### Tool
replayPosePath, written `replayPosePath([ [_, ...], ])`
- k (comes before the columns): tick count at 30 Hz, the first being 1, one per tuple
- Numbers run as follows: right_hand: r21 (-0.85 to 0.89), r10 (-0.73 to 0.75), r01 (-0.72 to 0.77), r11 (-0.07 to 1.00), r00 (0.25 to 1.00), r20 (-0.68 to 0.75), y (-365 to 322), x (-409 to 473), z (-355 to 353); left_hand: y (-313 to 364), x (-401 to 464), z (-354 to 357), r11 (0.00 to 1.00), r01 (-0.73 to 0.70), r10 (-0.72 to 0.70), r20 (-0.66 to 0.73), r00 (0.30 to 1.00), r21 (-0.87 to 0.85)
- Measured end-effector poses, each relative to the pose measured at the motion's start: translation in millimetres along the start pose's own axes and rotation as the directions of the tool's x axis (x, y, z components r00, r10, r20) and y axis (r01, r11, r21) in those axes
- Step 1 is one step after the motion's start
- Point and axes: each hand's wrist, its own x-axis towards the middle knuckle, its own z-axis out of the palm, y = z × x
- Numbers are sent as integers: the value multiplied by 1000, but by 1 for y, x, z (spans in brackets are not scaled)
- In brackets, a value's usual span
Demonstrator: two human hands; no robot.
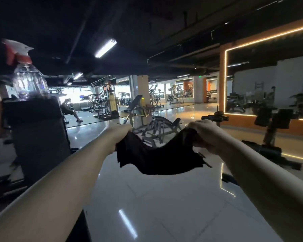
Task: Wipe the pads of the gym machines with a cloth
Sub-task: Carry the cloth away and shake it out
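A black cloth (157, 158) hangs slack in mid-air between my two hands, out in front of me above the glossy floor. My left hand (120, 133) grips its left corner and my right hand (207, 135) grips its right corner. To the left stands a tall dark back pad (37, 133) of a gym machine, close beside my left forearm. A clear spray bottle (27, 75) with a red and white trigger head stands on top of that pad.
A black bench machine (154, 126) stands just beyond the cloth. Another machine with black pads (276, 119) is at the right, before an orange wall with lit mirrors. A person sits on equipment (69, 110) at the far left. Shiny tiled floor (164, 206) spreads below.
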Motion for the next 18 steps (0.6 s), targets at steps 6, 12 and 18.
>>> replayPosePath([
  [6,74,-9,-9,997,970,242,-12,-5,115,-8,-14,-6,997,-47,36,180,983,53],
  [12,8,-154,163,987,910,386,-24,0,161,-24,-13,-80,987,-152,128,326,936,49],
  [18,-170,-74,206,964,819,569,-4,13,181,-22,-4,-131,970,-237,211,285,935,59],
])
